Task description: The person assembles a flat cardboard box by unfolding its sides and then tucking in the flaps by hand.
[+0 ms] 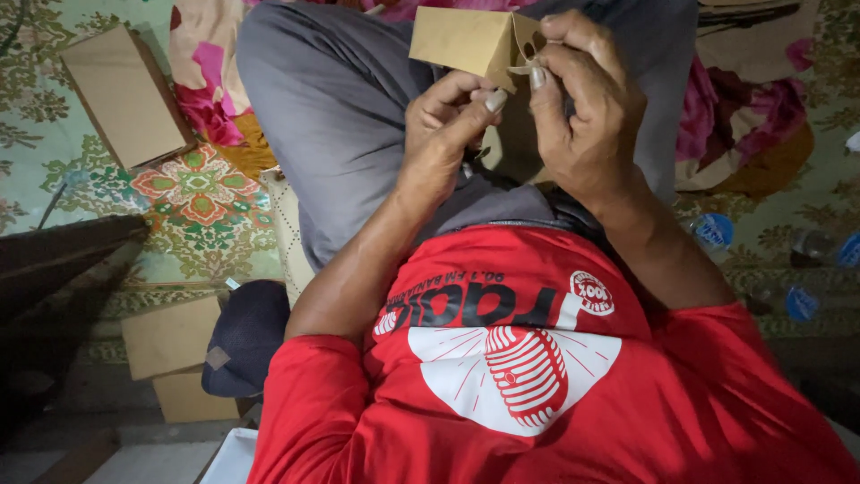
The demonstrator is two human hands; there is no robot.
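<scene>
Both hands meet at a small brown paper box [470, 40], held up over the lap. The right hand [587, 112] pinches the box's open end, fingers [560, 36] clamped on a flap there. The left hand [448, 121] is curled just below, thumb pressing toward the same corner. The box's long axis runs leftward from the fingers, so the right hand is nearer. Similar boxes [125, 94] lie on the patterned floor [206, 193].
</scene>
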